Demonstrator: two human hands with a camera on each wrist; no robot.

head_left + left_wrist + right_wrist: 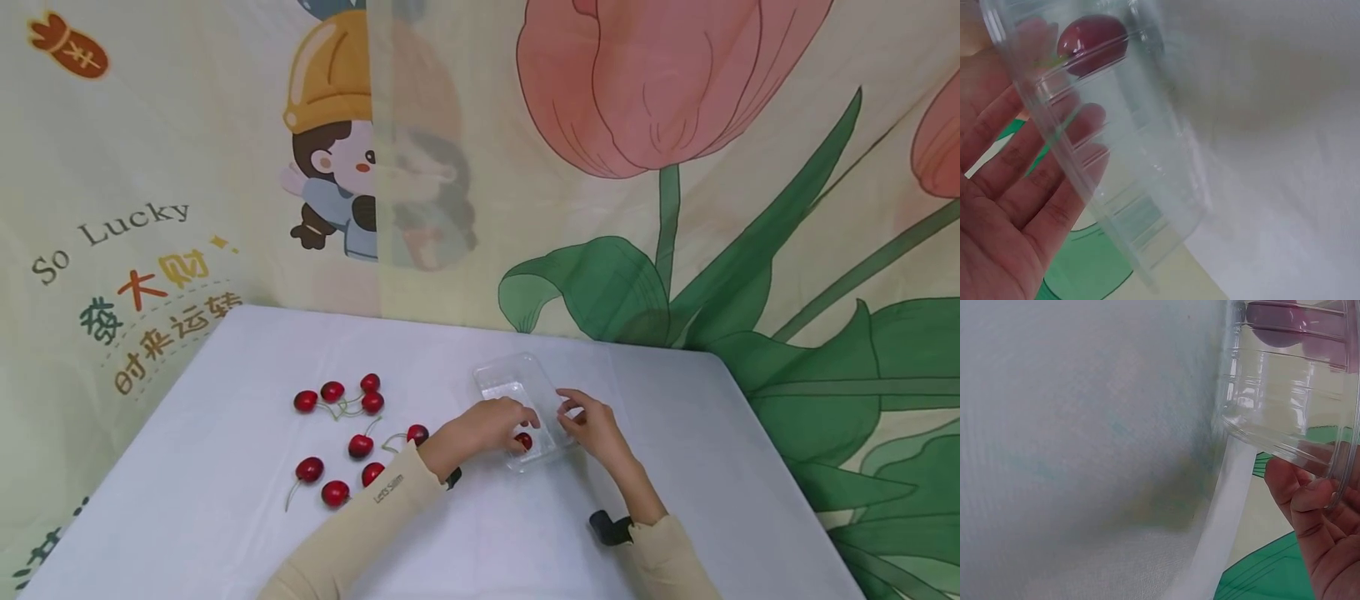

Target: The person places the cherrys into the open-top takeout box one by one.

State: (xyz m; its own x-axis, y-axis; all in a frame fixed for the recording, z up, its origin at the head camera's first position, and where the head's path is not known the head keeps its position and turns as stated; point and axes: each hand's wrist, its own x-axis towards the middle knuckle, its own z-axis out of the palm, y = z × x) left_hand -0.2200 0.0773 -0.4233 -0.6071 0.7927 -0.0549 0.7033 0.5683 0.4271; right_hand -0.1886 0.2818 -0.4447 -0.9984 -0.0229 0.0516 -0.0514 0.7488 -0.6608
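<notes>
A clear plastic box [517,367] stands on the white table, with one dark red cherry [523,442] low inside its near end. My left hand [495,423] reaches over the box, its fingers loosely bent above that cherry. Through the clear wall in the left wrist view, the left fingers [1054,206] look spread, and a green stem shows beside the cherry [1093,45]. Whether a fingertip touches the stem is hard to see. At the box's right edge, my right hand [596,429] pinches the rim between thumb and finger, as the right wrist view of this hand [1335,550] shows.
Several cherries with green stems lie left of the box, among them a cherry [361,446] in the middle and a cherry [335,493] near my left sleeve [360,533]. The left forearm partly covers a cherry [372,474]. Behind the table [660,400] hangs a printed curtain [465,292].
</notes>
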